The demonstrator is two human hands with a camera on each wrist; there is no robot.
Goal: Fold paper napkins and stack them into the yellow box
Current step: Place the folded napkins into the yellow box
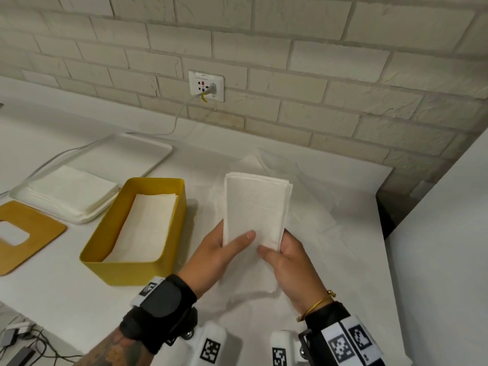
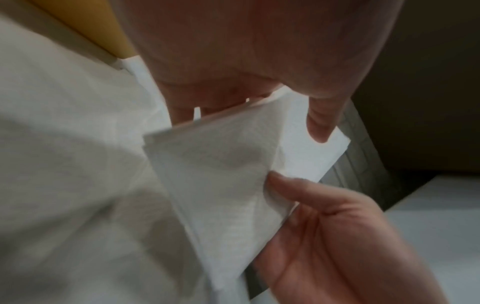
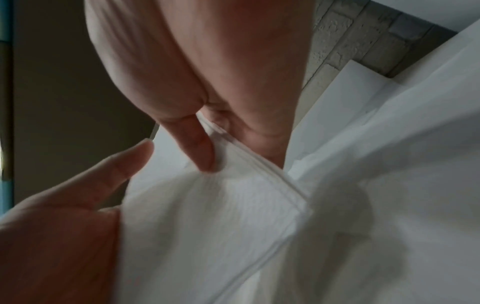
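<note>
Both hands hold one folded white napkin (image 1: 257, 207) upright above the table, right of the yellow box (image 1: 137, 268). My left hand (image 1: 224, 247) pinches its lower left edge, thumb across the front. My right hand (image 1: 282, 256) pinches the lower right edge, thumb on the front. The left wrist view shows the napkin (image 2: 221, 174) between left thumb and fingers, with the right hand (image 2: 324, 236) below. In the right wrist view the napkin (image 3: 221, 216) has layered edges under the right thumb. Folded napkins (image 1: 148, 220) lie inside the box.
A white tray (image 1: 148, 149) with a stack of unfolded napkins (image 1: 74, 188) sits behind the box. The box's yellow lid (image 1: 31, 233) with a cut-out lies at the left. A wall socket (image 1: 206, 85) with a cable is on the brick wall. A white sheet (image 1: 317, 233) covers the table under my hands.
</note>
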